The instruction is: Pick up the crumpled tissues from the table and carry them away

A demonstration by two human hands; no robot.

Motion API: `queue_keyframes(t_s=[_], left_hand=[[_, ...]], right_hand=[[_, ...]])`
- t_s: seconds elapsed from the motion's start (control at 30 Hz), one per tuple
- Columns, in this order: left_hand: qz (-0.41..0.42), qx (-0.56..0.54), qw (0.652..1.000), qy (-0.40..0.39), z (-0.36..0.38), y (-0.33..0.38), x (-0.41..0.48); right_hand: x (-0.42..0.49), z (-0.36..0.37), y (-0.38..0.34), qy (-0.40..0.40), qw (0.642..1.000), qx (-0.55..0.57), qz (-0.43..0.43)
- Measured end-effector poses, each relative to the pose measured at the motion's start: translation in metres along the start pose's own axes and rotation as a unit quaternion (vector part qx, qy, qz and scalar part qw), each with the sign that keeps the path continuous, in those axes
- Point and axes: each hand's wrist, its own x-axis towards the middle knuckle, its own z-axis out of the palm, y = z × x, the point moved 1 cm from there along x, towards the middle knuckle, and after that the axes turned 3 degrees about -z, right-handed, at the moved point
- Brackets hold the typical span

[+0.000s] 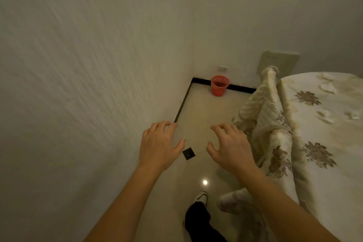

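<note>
- Apparently the person stands in a narrow strip of floor (pixel 206 108) between a pale wall (pixel 78 65) and a table covered by a floral cloth (pixel 314 143), both bare arms stretched forward.
- Neither hand carries anything, which suggests the pickup has not yet begun, though I judge that only from how things lie.
- Left hand (pixel 159 147) hangs palm down beside the wall, its fingers (pixel 167 125) spread and lightly curled, thumb held out to the side, touching nothing.
- Right hand (pixel 229 147) hangs palm down just beside the hanging fold of the cloth, fingers loosely apart and bent at the tips, likewise gripping nothing; whether its edge brushes the cloth cannot be told.
- Crumpled tissues (pixel 326 116) seem to lie on the tabletop at the far right, as small pale wads among the printed flowers; they are blurred, so their number is unclear.
- Both hands are well apart from those wads, so a reach to the right would be needed.
- An orange bin (pixel 220 85) stands in the corner against the dark skirting, below a wall socket (pixel 223 68); it looks a likely place to carry the tissues, placed there out of the walkway.
- One small dark square (pixel 189 153) lies on the floor between the hands, and a shoe (pixel 201 196) shows below.
</note>
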Motion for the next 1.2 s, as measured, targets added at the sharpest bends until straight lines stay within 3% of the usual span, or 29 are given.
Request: queue_keyframes(t_s=[0.4, 0.9, 1.2], left_hand=[[0.061, 0.012, 0.998, -0.011, 0.058, 0.010, 0.244], [0.154, -0.036, 0.987, -0.042, 0.142, 0.066, 0.471], [0.241, -0.070, 0.967, -0.047, 0.192, 0.108, 0.657]], right_hand=[[0.210, 0.034, 0.095, 0.040, 0.997, 0.029, 0.064], [0.358, 0.061, 0.218, 0.047, 0.986, 0.001, 0.161], [0.489, 0.074, 0.299, 0.057, 0.968, -0.037, 0.242]])
